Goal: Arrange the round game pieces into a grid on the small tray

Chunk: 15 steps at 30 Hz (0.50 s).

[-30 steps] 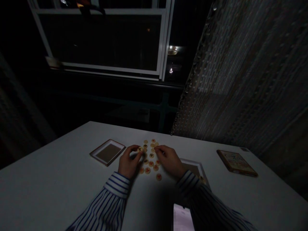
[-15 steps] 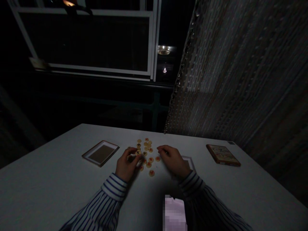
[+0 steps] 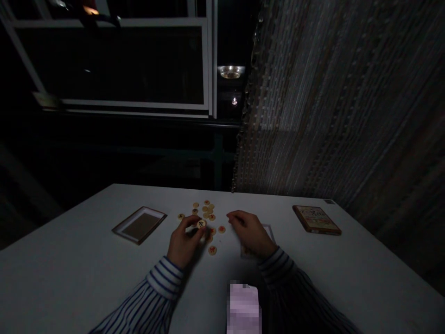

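Observation:
Between finger and thumb, my left hand (image 3: 183, 239) holds a round wooden piece (image 3: 201, 224) with a dark character, just over the scattered pieces. Several round pieces, some marked in red like the one nearest me (image 3: 212, 250), lie on the white table (image 3: 139, 283). My right hand (image 3: 251, 232) hovers right of them, its fingers curled and pressed together; whether anything is between them is too small to tell. Partly hidden beneath that hand is a tray (image 3: 270, 232) with a pale rim.
An open shallow box (image 3: 141, 225) lies on the left of the table. At the right sits a closed box with a printed cover (image 3: 317, 219). A phone-like pale object (image 3: 244, 306) is at the near edge. Bead curtain (image 3: 295, 93) and window frame (image 3: 139, 105) stand behind.
The view has shifted slightly right. My left hand, still holding the dark-marked piece, has moved a little to the right over the pieces. My right hand keeps its curled pose.

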Motion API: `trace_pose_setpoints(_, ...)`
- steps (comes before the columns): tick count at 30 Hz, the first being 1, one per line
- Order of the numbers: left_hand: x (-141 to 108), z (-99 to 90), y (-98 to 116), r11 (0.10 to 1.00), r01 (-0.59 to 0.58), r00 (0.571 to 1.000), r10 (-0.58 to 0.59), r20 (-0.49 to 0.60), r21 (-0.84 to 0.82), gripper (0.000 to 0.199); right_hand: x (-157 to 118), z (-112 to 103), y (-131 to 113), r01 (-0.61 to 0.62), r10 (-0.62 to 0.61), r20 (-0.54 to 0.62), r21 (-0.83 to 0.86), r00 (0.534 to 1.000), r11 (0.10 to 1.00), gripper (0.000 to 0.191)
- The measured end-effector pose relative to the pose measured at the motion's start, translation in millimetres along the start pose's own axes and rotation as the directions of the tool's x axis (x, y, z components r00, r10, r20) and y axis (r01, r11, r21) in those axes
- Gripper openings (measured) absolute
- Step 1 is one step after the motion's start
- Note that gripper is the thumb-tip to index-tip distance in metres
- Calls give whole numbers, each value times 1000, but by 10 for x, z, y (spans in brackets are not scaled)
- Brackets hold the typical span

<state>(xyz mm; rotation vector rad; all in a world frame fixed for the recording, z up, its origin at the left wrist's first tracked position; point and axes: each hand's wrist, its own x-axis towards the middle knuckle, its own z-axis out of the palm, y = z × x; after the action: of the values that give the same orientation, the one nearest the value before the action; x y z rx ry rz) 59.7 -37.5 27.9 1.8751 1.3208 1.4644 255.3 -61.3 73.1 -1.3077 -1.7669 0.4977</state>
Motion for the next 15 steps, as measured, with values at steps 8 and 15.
trace_pose_setpoints(8,10,192,217,999,-25,1000,26,-12,27,26,2,-193,-30,1,-1,12,-17,1000,1000,25)
trace_pose_setpoints(15,70,390,315,997,-53,998,54,22,-60,29,9,-281,-34,11,-11,-2,-19,1000,1000,25)
